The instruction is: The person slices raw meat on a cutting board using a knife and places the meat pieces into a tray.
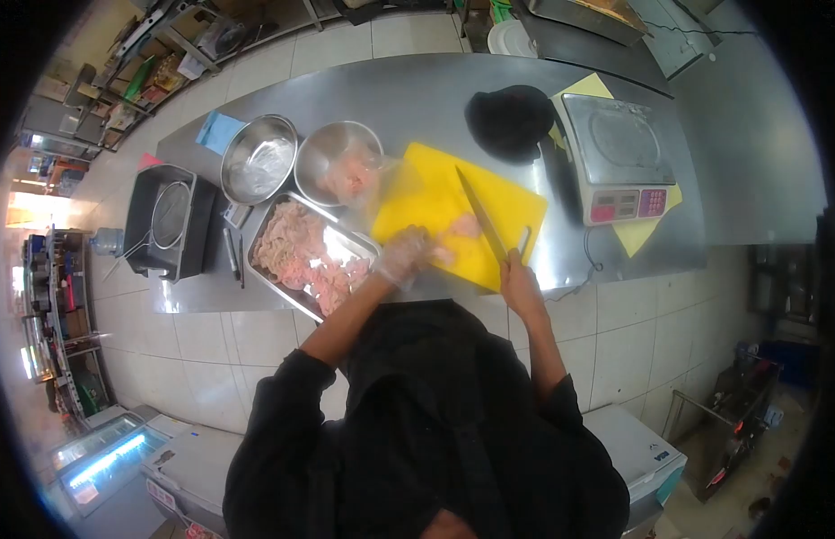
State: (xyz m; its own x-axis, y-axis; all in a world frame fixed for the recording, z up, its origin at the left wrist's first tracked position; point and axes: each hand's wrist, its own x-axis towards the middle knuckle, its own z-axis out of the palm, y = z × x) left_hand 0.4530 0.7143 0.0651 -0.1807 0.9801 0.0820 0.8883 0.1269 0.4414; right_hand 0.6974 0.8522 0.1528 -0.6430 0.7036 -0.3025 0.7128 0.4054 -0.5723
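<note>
My right hand [520, 282] is closed around the handle of a long kitchen knife [482, 211], whose blade lies slanted over the yellow cutting board [516, 193]. Pale pink raw meat [464, 225] sits on the board, left of the blade. At the board's lower left edge is my left hand [405, 255] in a clear plastic glove. Its fingers are curled against a smaller piece of raw meat [443, 254]; the fingertips are slightly blurred. Beside that hand a metal tray [341, 239] holds many cut meat pieces [296, 247].
Behind the tray stand a metal bowl [259, 160] and another bowl with meat [337, 162], a clear plastic bag partly over it. A grey bin with a strainer [171, 220] is at left. A digital scale [619, 157] and a black bundle [510, 121] are at right.
</note>
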